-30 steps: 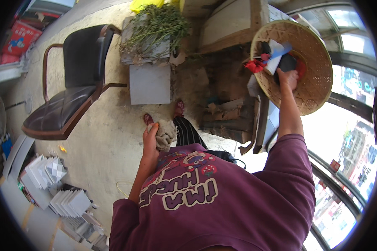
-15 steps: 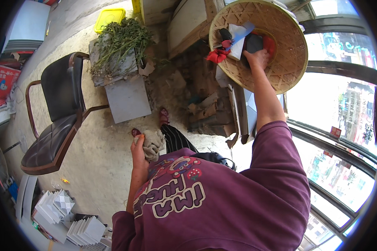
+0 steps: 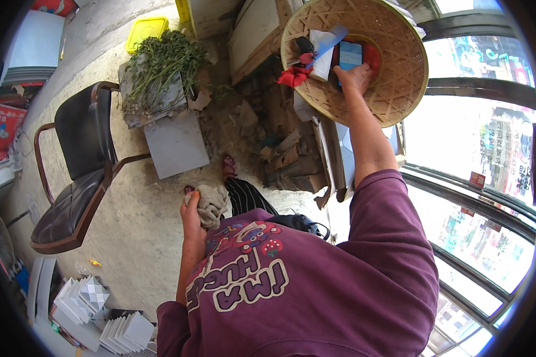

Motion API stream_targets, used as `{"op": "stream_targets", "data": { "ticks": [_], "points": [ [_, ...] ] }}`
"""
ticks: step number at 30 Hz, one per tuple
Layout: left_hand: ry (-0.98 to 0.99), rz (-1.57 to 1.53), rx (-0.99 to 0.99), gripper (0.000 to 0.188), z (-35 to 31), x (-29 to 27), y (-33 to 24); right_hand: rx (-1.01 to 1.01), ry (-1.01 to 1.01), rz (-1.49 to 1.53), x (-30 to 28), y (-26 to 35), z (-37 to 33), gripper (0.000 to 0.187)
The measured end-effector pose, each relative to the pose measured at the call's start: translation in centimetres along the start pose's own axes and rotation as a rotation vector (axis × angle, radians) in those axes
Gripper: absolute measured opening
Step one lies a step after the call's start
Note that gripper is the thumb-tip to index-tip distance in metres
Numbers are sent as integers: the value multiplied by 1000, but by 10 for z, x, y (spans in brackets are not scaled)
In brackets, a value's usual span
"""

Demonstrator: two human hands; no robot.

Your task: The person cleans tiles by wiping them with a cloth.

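Note:
My right hand (image 3: 356,76) reaches into a wide, round woven straw hat (image 3: 393,89), which lies upturned with red in its hollow. Its fingers are closed round the lower end of a phone (image 3: 351,55) with a lit blue screen. Beside the phone, in the same hat, are a white and blue packet (image 3: 324,56), a red cloth tie (image 3: 295,76) and a small dark item. Down at my left side, my left hand (image 3: 192,215) grips a crumpled grey-beige cloth (image 3: 211,207), its thumb uppermost.
A black armchair (image 3: 86,149) stands at left. Dried plants (image 3: 164,71) lie on stacked boards near a yellow lid (image 3: 146,33). Torn cardboard (image 3: 292,169) sits below the hat. Windows (image 3: 470,143) line the right side. Tile samples (image 3: 128,330) stand at lower left.
The phone's screen has turned from dark to lit blue. My right hand stays at the phone, and my left still holds the cloth. The whole view has shifted slightly.

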State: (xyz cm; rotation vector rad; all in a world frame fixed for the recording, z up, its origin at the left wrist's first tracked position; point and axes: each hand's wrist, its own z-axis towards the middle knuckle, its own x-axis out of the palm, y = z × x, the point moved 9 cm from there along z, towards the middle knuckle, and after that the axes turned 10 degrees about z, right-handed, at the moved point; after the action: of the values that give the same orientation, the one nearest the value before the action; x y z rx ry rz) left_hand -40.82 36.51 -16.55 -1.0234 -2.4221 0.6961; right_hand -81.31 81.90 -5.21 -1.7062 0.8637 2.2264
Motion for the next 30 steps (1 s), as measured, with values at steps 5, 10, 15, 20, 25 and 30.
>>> {"op": "stream_targets", "data": {
  "ticks": [5,10,15,20,25,30],
  "points": [
    [-46,1,4,10,-2,5,-8,38,-2,83,-7,1,-2,91],
    [-10,5,11,12,3,3,-7,-17,-94,110,-9,1,-2,91],
    [9,4,10,12,1,9,-11,-54,-114,158,-8,3,1,92],
    [-12,0,7,12,4,9,-9,-53,-77,251,-9,8,2,95],
    [-10,12,4,12,4,14,-11,-103,-147,268,-3,3,9,93],
    [-22,18,0,12,4,18,-11,-93,-135,309,3,-1,13,95]
  ]
}}
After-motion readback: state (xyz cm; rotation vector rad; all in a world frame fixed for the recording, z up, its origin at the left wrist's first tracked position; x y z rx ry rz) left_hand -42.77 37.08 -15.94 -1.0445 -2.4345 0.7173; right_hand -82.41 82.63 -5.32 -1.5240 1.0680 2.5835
